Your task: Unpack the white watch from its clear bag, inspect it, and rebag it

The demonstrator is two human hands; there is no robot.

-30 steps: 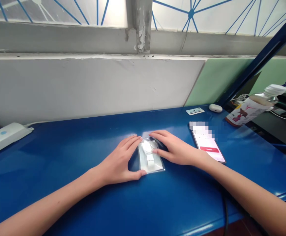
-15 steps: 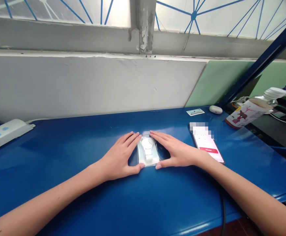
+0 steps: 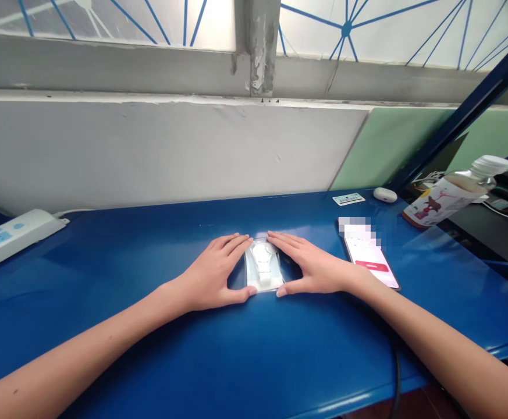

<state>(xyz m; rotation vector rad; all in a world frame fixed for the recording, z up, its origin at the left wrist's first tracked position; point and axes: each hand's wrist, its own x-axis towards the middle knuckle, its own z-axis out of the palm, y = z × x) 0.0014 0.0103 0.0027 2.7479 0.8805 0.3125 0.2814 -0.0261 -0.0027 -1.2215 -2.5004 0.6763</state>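
A small clear plastic packet [image 3: 263, 269] lies flat on the blue tabletop [image 3: 219, 361], with a white, strap-like item showing inside it. What exactly that item is, I cannot make out. My left hand [image 3: 214, 274] rests at the packet's left side, fingertips by its upper left corner and thumb at its lower left corner. On the opposite side, my right hand [image 3: 308, 265] has its fingertips at the upper right corner and its thumb at the lower right. Both hands have their fingers stretched out and thumbs apart, framing the packet without gripping it.
Right of my hands lies a phone [image 3: 369, 259] with a lit screen. Behind it are a small printed card [image 3: 348, 199], a white earbud case [image 3: 385, 195] and a capped bottle [image 3: 452, 195]. A white power strip [image 3: 13, 238] lies at the left. A wall [image 3: 170, 151] stands behind.
The view has shifted very slightly. Both hands and the packet keep the same places relative to each other.
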